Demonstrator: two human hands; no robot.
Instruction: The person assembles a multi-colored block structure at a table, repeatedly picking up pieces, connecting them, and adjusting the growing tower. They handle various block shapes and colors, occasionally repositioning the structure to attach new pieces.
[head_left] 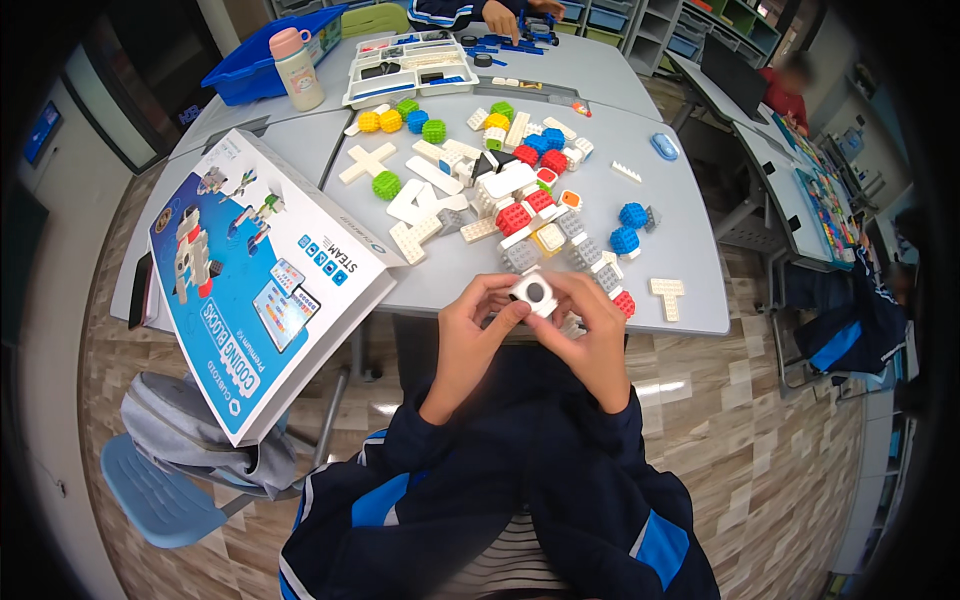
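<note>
Just off the table's near edge, a small white block (535,293) with a dark round opening is pinched between both hands. My left hand (478,325) closes on it from the left, thumb on the block's lower side. From the right, my right hand (590,325) grips it, also with the fingers curled. Right behind the fingers lies a clump of joined blocks: grey blocks (518,256), a red block (513,218) and a white block with a yellow centre (548,238). Part of the held block is covered by my fingers.
A large blue-and-white box (270,280) leans over the table's left edge. Loose white pieces (415,237), green balls (386,185) and blue balls (633,215) are scattered about. Farther back stand a bottle (297,75), a sorting tray (410,70) and another person's hand (502,20).
</note>
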